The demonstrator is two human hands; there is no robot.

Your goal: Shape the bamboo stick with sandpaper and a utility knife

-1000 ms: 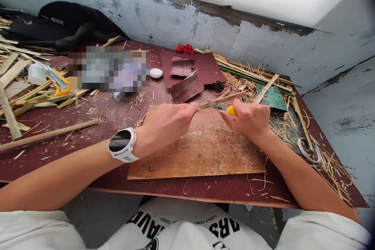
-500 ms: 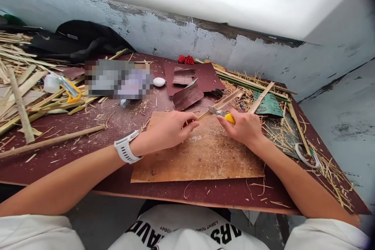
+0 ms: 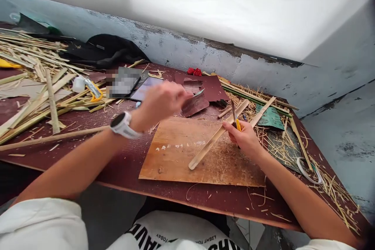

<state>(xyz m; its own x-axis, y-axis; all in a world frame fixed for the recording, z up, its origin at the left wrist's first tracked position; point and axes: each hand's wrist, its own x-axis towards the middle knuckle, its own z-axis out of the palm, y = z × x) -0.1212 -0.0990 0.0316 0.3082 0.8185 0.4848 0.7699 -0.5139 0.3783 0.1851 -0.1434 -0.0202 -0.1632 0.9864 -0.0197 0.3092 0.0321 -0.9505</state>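
Note:
My right hand [image 3: 245, 137] is closed on a utility knife [image 3: 238, 125] with a yellow handle, its blade pointing up and away. A flat bamboo strip [image 3: 209, 143] lies slanted across the wooden board [image 3: 172, 164]. My right fingertips are at the strip's edge; whether they also grip it I cannot tell. My left hand [image 3: 162, 101], wearing a white watch, is raised off the board and smeared by motion. Its fingers do not show clearly. Behind it are curled pieces of dark red sandpaper [image 3: 196, 104] and a phone [image 3: 146, 88].
Bamboo strips [image 3: 52, 101] pile up on the left, with another yellow cutter [image 3: 93, 88] among them. Shavings, a green sandpaper piece [image 3: 271, 117] and a white tape roll [image 3: 309, 172] lie on the right. Red roses [image 3: 194, 71] and a black cloth [image 3: 111, 50] sit near the wall.
My left hand has let go of the bamboo strip and moved up and left. The strip now lies lower on the board, and the knife blade has turned upward.

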